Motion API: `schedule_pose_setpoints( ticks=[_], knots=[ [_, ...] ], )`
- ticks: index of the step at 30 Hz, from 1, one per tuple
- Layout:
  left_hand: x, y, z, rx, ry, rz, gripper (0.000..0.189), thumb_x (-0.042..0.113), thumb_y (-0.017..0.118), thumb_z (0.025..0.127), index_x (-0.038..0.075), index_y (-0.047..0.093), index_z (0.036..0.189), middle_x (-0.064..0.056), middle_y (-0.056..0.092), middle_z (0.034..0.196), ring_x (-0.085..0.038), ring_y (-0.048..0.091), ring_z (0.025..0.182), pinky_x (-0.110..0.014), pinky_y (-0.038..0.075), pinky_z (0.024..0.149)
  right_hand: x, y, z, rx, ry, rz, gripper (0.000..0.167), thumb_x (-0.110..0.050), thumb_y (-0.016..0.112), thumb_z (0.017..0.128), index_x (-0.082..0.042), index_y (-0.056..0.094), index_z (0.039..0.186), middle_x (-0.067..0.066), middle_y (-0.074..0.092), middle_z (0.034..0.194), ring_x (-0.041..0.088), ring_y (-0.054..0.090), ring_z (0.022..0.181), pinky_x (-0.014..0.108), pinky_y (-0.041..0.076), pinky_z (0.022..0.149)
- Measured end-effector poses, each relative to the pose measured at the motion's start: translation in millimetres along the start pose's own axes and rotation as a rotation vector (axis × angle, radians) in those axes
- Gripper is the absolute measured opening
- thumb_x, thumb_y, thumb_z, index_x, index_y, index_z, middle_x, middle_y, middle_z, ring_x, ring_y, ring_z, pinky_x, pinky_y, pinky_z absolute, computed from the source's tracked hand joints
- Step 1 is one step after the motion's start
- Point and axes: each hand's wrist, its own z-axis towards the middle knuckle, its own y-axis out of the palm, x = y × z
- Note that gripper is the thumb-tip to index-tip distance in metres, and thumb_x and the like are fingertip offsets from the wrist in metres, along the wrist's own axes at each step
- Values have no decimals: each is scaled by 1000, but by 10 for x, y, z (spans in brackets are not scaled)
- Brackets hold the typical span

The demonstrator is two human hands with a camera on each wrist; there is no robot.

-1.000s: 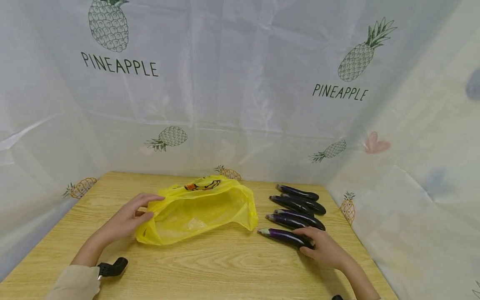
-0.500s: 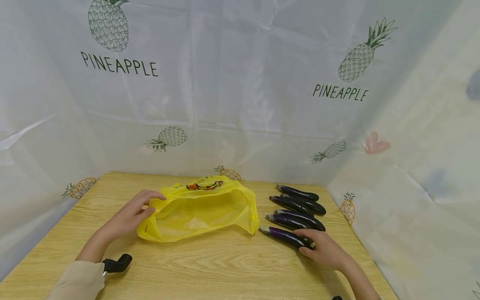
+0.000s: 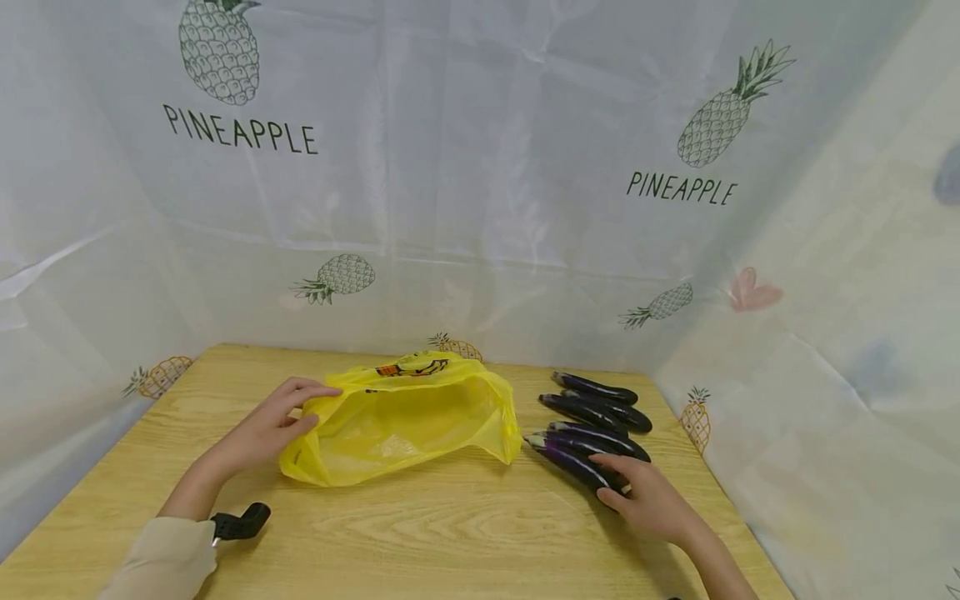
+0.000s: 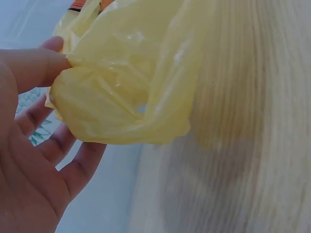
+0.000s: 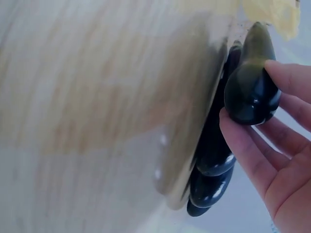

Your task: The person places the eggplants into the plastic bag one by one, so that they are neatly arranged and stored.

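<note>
- Left hand [image 3: 273, 429] at the left edge of the yellow bag [image 3: 405, 425]; thumb and fingers pinched the rim, plain in the left wrist view [image 4: 29, 145]; bag film bunched between thumb and fingers there [image 4: 121, 92].
- Bag lay on the wooden surface [image 3: 450, 533], mouth open toward the camera; orange print on its far side; its right edge near the eggplants, whether touching could not be told.
- Right hand [image 3: 648, 504] on the nearest eggplant [image 3: 573, 462]; fingers curled round its blunt end, thumb below, seen close in the right wrist view [image 5: 250, 92]; hand [image 5: 277, 155] gripped it.
- Held eggplant lay angled, its stem end pointing to the bag, its side against the next one in the row.
- Other eggplants [image 3: 600, 408] lay in a loose row behind it on the right of the surface, close to the curtain.
- Small black object [image 3: 242, 523] lay on the surface by the left sleeve [image 3: 161, 562].
- Pale curtain [image 3: 480, 167] with pineapple prints and the word PINEAPPLE closed in the surface behind and on both sides.
</note>
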Motion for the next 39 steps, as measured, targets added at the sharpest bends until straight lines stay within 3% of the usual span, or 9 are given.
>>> schedule_pose_setpoints(
  ticks=[6, 9, 13, 16, 19, 23, 29, 33, 39],
  knots=[
    [25, 19, 44, 4, 1, -13, 46, 8, 60, 109, 23, 57, 153, -7, 49, 143, -28, 51, 129, -50, 54, 93, -86, -22, 8, 79, 42, -42, 47, -27, 77, 100, -10, 66, 143, 8, 72, 130, 9, 67, 90, 30, 56, 73],
    [46, 26, 64, 18, -4, 4, 48, 4, 61, 108, 22, 57, 152, -7, 50, 142, -27, 52, 126, -50, 54, 92, -155, -33, 15, 129, 71, -59, 47, -24, 78, 99, -12, 67, 143, -3, 72, 107, 2, 55, 73, 27, 48, 65],
    [63, 30, 72, 34, -14, 24, 48, 1, 61, 107, 21, 59, 150, -6, 51, 138, -24, 52, 121, -40, 53, 88, -269, -51, 22, 176, 108, -54, 50, -23, 79, 98, -11, 66, 145, -6, 54, 75, 3, 38, 58, 27, 37, 58],
    [64, 26, 75, 39, -15, 30, 48, -1, 60, 107, 21, 59, 150, -5, 51, 136, -23, 52, 120, -35, 51, 87, -373, -78, 42, 193, 120, -37, 51, -27, 79, 98, -13, 65, 145, -5, 63, 83, 3, 43, 60, 27, 40, 58],
    [53, 22, 82, 43, -9, 30, 49, -1, 60, 106, 21, 59, 150, -5, 51, 135, -22, 51, 119, -34, 50, 87, -481, -108, 88, 196, 110, -23, 51, -29, 78, 99, -13, 65, 146, 3, 74, 107, 3, 55, 69, 28, 47, 63],
    [32, 30, 101, 54, 1, 31, 49, -1, 61, 106, 20, 59, 150, -5, 51, 135, -19, 50, 115, -34, 50, 85, -612, -127, 180, 194, 84, -9, 51, -29, 77, 100, -12, 64, 147, 7, 74, 122, 5, 63, 78, 29, 51, 68],
    [32, 54, 115, 87, 15, 57, 50, -5, 63, 103, 17, 62, 148, -5, 53, 130, -15, 50, 108, -31, 50, 81, -775, -94, 362, 206, 41, 17, 50, -24, 79, 99, -12, 65, 145, 5, 75, 115, 9, 69, 83, 28, 53, 67],
    [45, 75, 119, 98, 28, 62, 50, -8, 64, 102, 15, 63, 146, -7, 54, 128, -18, 49, 105, -30, 48, 78, -846, -50, 471, 200, 16, 33, 49, -21, 79, 99, -10, 66, 144, 8, 76, 118, 12, 74, 88, 28, 56, 71],
    [75, 97, 136, 113, 51, 61, 48, -8, 64, 101, 13, 64, 144, -9, 55, 127, -19, 50, 104, -29, 46, 74, -953, 0, 612, 190, 24, 6, 48, -22, 79, 98, -12, 67, 144, 10, 76, 119, 11, 70, 78, 29, 54, 65]
  ],
)
